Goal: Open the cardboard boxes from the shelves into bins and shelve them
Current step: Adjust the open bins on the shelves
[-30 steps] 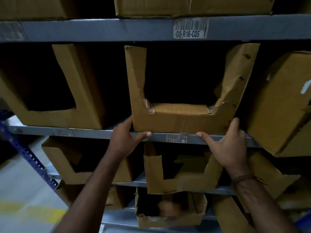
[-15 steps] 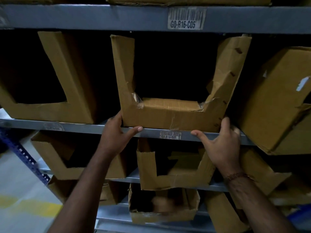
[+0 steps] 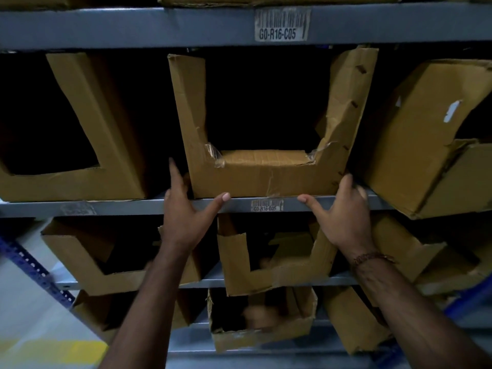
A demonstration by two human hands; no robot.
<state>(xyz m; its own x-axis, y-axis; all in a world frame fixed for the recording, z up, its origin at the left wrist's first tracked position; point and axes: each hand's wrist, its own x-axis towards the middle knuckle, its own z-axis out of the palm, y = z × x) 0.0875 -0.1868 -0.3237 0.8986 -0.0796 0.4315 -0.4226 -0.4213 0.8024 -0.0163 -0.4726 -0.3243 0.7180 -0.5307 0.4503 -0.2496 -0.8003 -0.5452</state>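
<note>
Our left hand (image 3: 183,211) and right hand (image 3: 343,214) bracket the cut-open box (image 3: 266,177) on the middle shelf (image 3: 133,206): fingers along its sides, thumbs spread under the front edge. We push evenly, since its torn right wall may buckle against the tilted box (image 3: 426,145).
</note>
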